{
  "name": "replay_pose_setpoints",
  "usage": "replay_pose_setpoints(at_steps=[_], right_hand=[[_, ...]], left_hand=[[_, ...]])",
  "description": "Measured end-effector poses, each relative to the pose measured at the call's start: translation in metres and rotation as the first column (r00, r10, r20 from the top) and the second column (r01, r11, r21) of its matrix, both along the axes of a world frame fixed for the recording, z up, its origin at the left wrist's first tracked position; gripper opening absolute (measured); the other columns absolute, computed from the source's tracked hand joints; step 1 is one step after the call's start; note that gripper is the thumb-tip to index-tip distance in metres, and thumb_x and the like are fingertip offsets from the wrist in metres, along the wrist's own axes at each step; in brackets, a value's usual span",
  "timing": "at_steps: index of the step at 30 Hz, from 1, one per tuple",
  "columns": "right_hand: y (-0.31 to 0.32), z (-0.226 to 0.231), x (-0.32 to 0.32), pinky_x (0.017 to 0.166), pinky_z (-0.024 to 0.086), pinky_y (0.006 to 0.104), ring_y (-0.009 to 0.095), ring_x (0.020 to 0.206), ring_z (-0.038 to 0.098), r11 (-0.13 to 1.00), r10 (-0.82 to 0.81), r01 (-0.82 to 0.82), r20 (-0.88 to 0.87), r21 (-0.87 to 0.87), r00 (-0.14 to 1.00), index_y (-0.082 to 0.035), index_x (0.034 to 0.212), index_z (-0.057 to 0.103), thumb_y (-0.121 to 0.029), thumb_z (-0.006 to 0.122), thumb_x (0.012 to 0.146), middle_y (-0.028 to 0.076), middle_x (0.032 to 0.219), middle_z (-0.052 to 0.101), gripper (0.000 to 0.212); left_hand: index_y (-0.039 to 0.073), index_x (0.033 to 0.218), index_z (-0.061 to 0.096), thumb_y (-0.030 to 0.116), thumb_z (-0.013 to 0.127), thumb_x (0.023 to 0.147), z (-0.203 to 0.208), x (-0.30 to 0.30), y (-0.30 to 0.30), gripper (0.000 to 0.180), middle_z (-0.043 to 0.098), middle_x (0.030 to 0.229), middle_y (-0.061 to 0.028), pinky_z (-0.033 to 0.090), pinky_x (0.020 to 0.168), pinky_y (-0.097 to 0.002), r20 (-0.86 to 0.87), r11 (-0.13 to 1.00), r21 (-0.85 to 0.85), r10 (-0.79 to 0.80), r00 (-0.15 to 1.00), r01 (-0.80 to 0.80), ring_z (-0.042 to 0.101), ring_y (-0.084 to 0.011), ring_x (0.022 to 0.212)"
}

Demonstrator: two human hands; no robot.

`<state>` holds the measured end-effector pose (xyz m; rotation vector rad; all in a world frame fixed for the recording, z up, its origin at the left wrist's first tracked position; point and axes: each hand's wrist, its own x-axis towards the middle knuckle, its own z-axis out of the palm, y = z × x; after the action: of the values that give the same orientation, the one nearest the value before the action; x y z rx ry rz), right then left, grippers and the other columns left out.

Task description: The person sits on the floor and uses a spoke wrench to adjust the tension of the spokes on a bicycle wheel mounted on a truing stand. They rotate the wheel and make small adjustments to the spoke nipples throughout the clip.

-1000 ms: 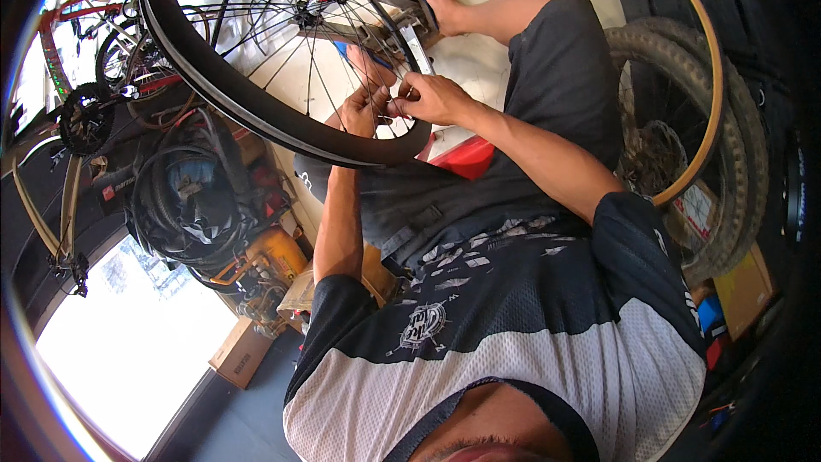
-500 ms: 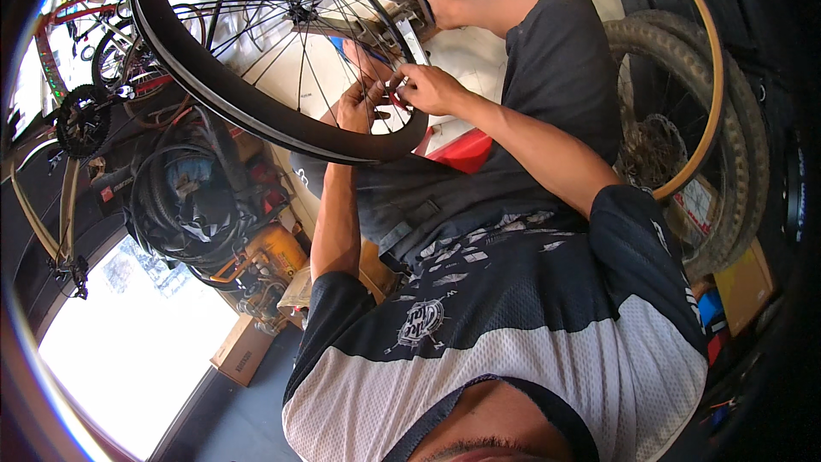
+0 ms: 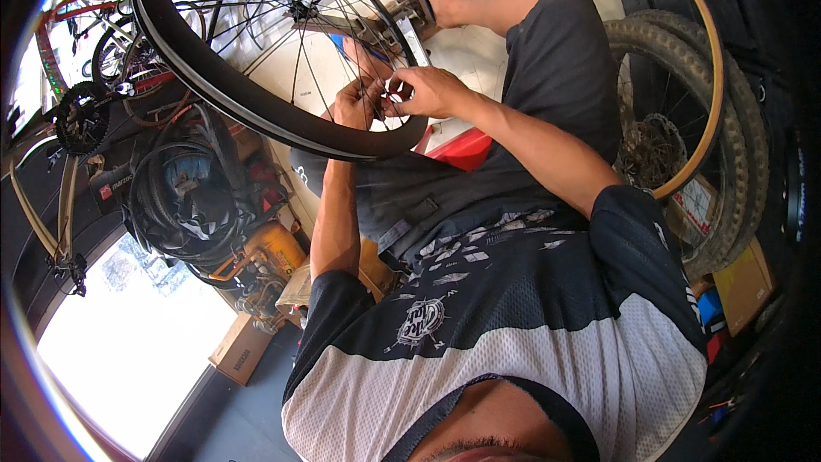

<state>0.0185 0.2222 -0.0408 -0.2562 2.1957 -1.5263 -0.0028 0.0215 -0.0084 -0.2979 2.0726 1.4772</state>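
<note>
A bicycle wheel (image 3: 248,115) with a deep black rim and thin dark spokes stands in a metal stand (image 3: 406,17). Inside its rim, at the near right end, both my hands meet among the spokes. My left hand (image 3: 355,107) has its fingers bent and pressed together by the spokes; what they pinch is hidden. Close beside it, my right hand (image 3: 428,91) pinches with thumb and forefinger at a small red piece (image 3: 388,97), mostly covered by fingers. Its exact kind cannot be made out. The hub (image 3: 301,8) sits farther away, between the stand's arms.
A red object (image 3: 462,151) lies below my right forearm. Knobby tyres (image 3: 737,128) and a tan hoop (image 3: 717,77) stand at the right. Coiled black tyres (image 3: 175,197), a yellow machine (image 3: 275,248) and a cardboard box (image 3: 241,349) are at the left, near bicycle frames (image 3: 68,180).
My left fingers have risen slightly and closed in toward the right hand. My right thumb and forefinger have shifted a little around the small red piece. The wheel looks unmoved.
</note>
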Motion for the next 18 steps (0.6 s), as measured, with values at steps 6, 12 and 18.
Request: replay_pose_setpoints(at_steps=[6, 12, 18], right_hand=[[-0.003, -0.024, -0.004, 0.084, 0.056, 0.0452, 0.037, 0.094, 0.073, 0.990, 0.000, -0.009, -0.058, -0.143, 0.998, -0.007, 0.112, 0.073, -0.031, 0.074, 0.082, 0.020, 0.098, 0.075, 0.039], [-0.005, -0.021, -0.002, 0.086, 0.055, 0.0465, 0.040, 0.098, 0.071, 0.993, -0.086, 0.087, 0.008, -0.085, 0.996, -0.006, 0.113, 0.069, -0.019, 0.068, 0.083, 0.023, 0.100, 0.074, 0.033], [-0.004, -0.019, 0.001, 0.084, 0.055, 0.0478, 0.043, 0.097, 0.071, 0.990, -0.119, 0.125, 0.082, -0.067, 0.990, -0.001, 0.109, 0.070, -0.029, 0.067, 0.089, 0.024, 0.100, 0.073, 0.035]], left_hand=[[0.004, 0.092, 0.065, 0.029, 0.065, 0.104, -0.004, -0.003, -0.007, 0.028, 0.062, 0.073, 0.0004, 0.041, 0.055, -0.0235, -0.016, 0.997, -0.057, -0.052, 0.999, 0.051, 0.055, -0.0073, 0.063], [0.006, 0.096, 0.063, 0.032, 0.062, 0.106, -0.005, 0.000, -0.003, 0.028, 0.062, 0.080, 0.0008, 0.050, 0.065, -0.0265, 0.039, 0.996, 0.094, 0.004, 0.999, -0.007, 0.061, -0.0097, 0.073], [0.007, 0.099, 0.063, 0.034, 0.061, 0.107, -0.003, 0.001, -0.001, 0.029, 0.063, 0.082, 0.0000, 0.052, 0.067, -0.0267, 0.024, 0.990, 0.140, -0.017, 1.000, 0.014, 0.061, -0.0095, 0.074]])
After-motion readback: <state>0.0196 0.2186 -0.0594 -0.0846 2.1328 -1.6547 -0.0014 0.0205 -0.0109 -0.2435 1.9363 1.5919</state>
